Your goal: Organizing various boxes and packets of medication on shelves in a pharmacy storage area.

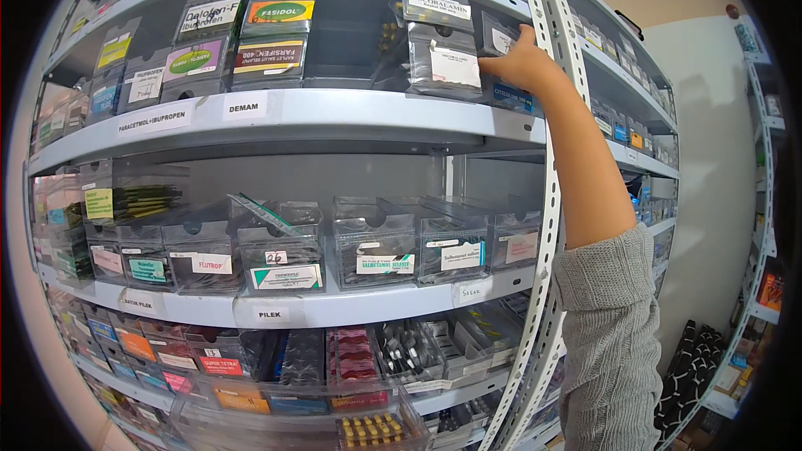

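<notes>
My right hand (pixel 517 62) reaches up to the right end of an upper shelf, its sleeve a rolled grey knit. Its thumb and fingers are spread around the side of a clear plastic medicine box (pixel 498 34), beside a mecobalamin box (pixel 445 69); whether it grips one is unclear. Another mecobalamin box (pixel 437 3) is stacked above. Partly under the hand sits a blue-labelled citicoline box (pixel 512 97). My left hand is out of view. Low in front of me, a clear plastic tray (pixel 301 429) holds a blister pack of yellow capsules (pixel 369 429).
White metal shelves (pixel 376 114) carry rows of clear medicine boxes. A perforated upright post (pixel 554 156) stands beside my forearm. A green-edged strip (pixel 266 213) sticks up from a box on the middle shelf. More shelving (pixel 642 156) stands at right, near a black-and-white patterned cloth (pixel 689 382).
</notes>
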`<state>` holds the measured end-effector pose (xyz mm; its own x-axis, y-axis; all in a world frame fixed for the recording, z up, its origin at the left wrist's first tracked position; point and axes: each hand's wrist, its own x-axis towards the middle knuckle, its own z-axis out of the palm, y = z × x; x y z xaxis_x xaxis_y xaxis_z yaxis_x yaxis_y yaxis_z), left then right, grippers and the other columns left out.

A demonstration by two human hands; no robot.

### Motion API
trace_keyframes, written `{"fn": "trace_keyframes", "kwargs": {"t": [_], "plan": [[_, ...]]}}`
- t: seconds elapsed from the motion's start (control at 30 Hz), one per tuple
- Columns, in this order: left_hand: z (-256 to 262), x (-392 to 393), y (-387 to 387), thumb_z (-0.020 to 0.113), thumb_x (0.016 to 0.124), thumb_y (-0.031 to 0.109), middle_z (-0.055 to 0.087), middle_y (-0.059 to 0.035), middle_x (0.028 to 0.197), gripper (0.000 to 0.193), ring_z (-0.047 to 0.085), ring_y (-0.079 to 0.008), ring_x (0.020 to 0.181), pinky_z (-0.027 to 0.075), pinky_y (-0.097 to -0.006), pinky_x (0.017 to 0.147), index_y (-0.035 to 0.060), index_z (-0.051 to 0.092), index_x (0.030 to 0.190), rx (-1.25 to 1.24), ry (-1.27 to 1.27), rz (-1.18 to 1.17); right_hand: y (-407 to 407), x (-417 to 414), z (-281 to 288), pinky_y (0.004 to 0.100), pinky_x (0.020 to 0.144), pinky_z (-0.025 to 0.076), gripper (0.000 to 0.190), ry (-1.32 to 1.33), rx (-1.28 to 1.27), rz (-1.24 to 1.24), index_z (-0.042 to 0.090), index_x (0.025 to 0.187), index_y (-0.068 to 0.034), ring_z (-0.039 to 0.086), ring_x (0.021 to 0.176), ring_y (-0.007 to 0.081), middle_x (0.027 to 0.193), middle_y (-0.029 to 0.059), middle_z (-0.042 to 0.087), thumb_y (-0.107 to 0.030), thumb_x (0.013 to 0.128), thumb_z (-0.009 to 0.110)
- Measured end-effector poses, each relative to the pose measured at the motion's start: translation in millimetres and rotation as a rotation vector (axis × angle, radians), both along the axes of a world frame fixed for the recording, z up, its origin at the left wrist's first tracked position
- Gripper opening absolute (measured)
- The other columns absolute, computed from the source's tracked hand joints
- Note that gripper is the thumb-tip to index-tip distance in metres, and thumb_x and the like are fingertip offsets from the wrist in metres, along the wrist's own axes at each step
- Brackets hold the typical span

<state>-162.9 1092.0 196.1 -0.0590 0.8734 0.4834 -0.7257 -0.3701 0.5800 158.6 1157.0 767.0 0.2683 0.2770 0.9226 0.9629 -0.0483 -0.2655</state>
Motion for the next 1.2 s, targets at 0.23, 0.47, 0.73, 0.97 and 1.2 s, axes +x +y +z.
{"fn": "trace_keyframes", "kwargs": {"t": [0.23, 0.47, 0.73, 0.97, 1.2], "plan": [[-5, 2, -1, 0.056, 0.089, 0.044, 0.041, -0.0091, 0.14, 0.067, 0.046, -0.0297, 0.121, 0.039, -0.049, 0.098, 0.0127, 0.03, 0.143, -0.028, -0.018, -0.059, -14, -13, -14, 0.0387, 0.082, 0.051, 0.107, -0.043, 0.11, -0.015, 0.02, 0.132, 0.015, 0.061, 0.099, 0.0415, 0.105, 0.0338, 0.059, -0.046, 0.062, 0.074], [-21, -7, 1, 0.055, 0.089, 0.046, 0.039, -0.0123, 0.141, 0.076, 0.044, -0.0339, 0.123, 0.043, -0.0523, 0.094, 0.0078, 0.021, 0.146, -0.067, -0.014, -0.24, -25, -20, -16, 0.0349, 0.078, 0.053, 0.11, -0.011, 0.1, -0.119, 0.019, 0.132, 0.015, 0.065, 0.093, 0.034, 0.098, 0.0263, 0.064, -0.047, 0.062, 0.077], [-14, -2, -8, 0.058, 0.088, 0.044, 0.052, -0.0121, 0.128, 0.063, 0.055, -0.0274, 0.109, 0.041, -0.0476, 0.098, 0.0083, 0.04, 0.137, -0.067, -0.034, -0.074, -28, -8, -14, 0.0366, 0.083, 0.051, 0.116, -0.047, -0.018, -0.115, 0.015, 0.134, 0.016, 0.062, 0.101, 0.0345, 0.108, 0.0303, 0.06, -0.05, 0.06, 0.076], [-22, -2, -8, 0.06, 0.088, 0.041, 0.059, -0.0071, 0.116, 0.05, 0.055, -0.0243, 0.107, 0.043, -0.0439, 0.095, 0.0101, 0.052, 0.126, -0.069, -0.087, -0.085, -18, -16, -25, 0.036, 0.071, 0.054, 0.108, -0.012, 0.072, -0.187, 0.017, 0.133, 0.013, 0.068, 0.082, 0.0297, 0.085, 0.0185, 0.067, -0.049, 0.065, 0.073], [-18, -1, -14, 0.06, 0.088, 0.04, 0.041, -0.0106, 0.139, 0.066, 0.046, -0.0283, 0.121, 0.038, -0.0445, 0.101, 0.0096, 0.034, 0.14, -0.069, -0.095, -0.077, -16, -17, -27, 0.034, 0.066, 0.055, 0.101, -0.051, 0.071, -0.171, 0.021, 0.129, 0.013, 0.068, 0.079, 0.0301, 0.084, 0.0199, 0.067, -0.045, 0.066, 0.075]]}}
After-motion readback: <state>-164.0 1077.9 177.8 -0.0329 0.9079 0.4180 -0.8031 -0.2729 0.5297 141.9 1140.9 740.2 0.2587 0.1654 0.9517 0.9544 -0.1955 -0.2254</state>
